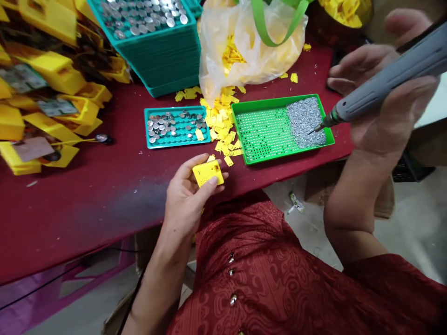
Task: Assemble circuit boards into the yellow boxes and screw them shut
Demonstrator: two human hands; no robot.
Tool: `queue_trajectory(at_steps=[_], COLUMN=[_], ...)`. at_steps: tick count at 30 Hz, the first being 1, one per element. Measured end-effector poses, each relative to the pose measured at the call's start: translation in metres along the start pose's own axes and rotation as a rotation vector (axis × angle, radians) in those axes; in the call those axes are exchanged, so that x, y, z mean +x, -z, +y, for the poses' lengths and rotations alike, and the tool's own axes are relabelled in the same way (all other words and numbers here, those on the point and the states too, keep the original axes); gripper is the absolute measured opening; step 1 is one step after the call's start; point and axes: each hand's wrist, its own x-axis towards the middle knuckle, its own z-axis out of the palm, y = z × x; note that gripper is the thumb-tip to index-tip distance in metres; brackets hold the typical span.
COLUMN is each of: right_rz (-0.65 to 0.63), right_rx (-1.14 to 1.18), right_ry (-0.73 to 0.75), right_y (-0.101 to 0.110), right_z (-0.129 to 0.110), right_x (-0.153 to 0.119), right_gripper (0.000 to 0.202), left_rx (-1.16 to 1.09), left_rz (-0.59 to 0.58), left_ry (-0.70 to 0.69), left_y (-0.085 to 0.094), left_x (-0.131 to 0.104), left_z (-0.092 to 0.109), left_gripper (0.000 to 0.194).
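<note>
- Head view, looking down: the left hand (pixel 186 193) grips a small yellow case (pixel 203 173), thumb on its perforated face, in front of the near edge of a red-covered desk (pixel 91 195).
- The right hand (pixel 387 116) holds a grey electric screwdriver (pixel 387 77) between thumb and fingers, its bit slanting down over a heap of silvery screws (pixel 303 118); whether the tip touches them I cannot tell.
- Possible trouble: the case sits near the desk's edge in what looks like a light, one-thumb hold, so a slip could drop it to the floor.
- A careless sweep of the bit could scatter screws over the tray's low rim.
- The green tray (pixel 256 128), its floor full of holes, has the screws banked at its right end and a few dark specks elsewhere.
- The small teal tray (pixel 178 144), just left, holds shiny round discs (pixel 159 126) and one yellow piece.
- Behind it, a stack of teal trays (pixel 171 65) carries more discs on top.
- A translucent bag (pixel 272 65) holds yellow pieces, with loose ones (pixel 221 116) spread between the trays.
- A dark bowl (pixel 323 30), upper right, also contains yellow pieces.
</note>
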Motion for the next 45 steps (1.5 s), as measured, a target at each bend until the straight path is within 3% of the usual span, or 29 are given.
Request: queue_trajectory(at_steps=[3, 5, 9, 14, 19, 24, 28, 34, 37, 41, 43, 45], right_rz=[0.221, 0.259, 0.316, 0.309, 0.320, 0.315, 0.311, 0.410, 0.388, 0.416, 0.433, 0.360], right_rx=[0.325, 0.347, 0.180, 0.205, 0.326, 0.198, 0.264, 0.430, 0.374, 0.277, 0.394, 0.488], right_ry=[0.252, 0.194, 0.045, -0.070, -0.052, -0.040, -0.025, 0.043, 0.002, -0.024, -0.001, -0.068], right_y=[-0.026, -0.043, -0.073, -0.093, -0.098, -0.099, -0.101, -0.108, -0.106, -0.099, -0.094, -0.086], right_z=[0.011, 0.015, 0.019, 0.019, 0.024, 0.033, 0.036, 0.038, 0.035, 0.015, -0.007, -0.029], right_x=[0.005, 0.000, -0.016, -0.024, -0.022, -0.026, -0.025, -0.020, -0.020, -0.021, -0.023, -0.026], right_gripper=[0.051, 0.050, 0.066, 0.064, 0.063, 0.061, 0.064, 0.044, 0.051, 0.063, 0.055, 0.046], left_rx=[0.008, -0.002, -0.061, -0.167, -0.198, -0.196, -0.200, -0.200, -0.193, -0.177, -0.160, -0.132], left_rz=[-0.004, -0.005, -0.041, -0.038, -0.023, -0.016, -0.010, -0.003, 0.002, 0.033, 0.045, 0.034], left_ry=[0.020, 0.044, 0.126, 0.212, 0.219, 0.207, 0.208, 0.240, 0.237, 0.266, 0.284, 0.295], left_y=[-0.005, -0.007, -0.011, -0.017, -0.019, -0.018, -0.018, -0.017, -0.016, -0.016, -0.020, -0.025], left_x=[0.001, 0.003, 0.007, 0.009, 0.009, 0.011, 0.011, 0.010, 0.009, 0.007, 0.006, 0.005], left_z=[-0.001, -0.002, -0.002, 0.005, 0.008, 0.008, 0.009, 0.012, 0.012, 0.010, 0.008, 0.006], left_gripper=[0.059, 0.061, 0.059, 0.054, 0.051, 0.050, 0.052, 0.046, 0.044, 0.047, 0.046, 0.041])
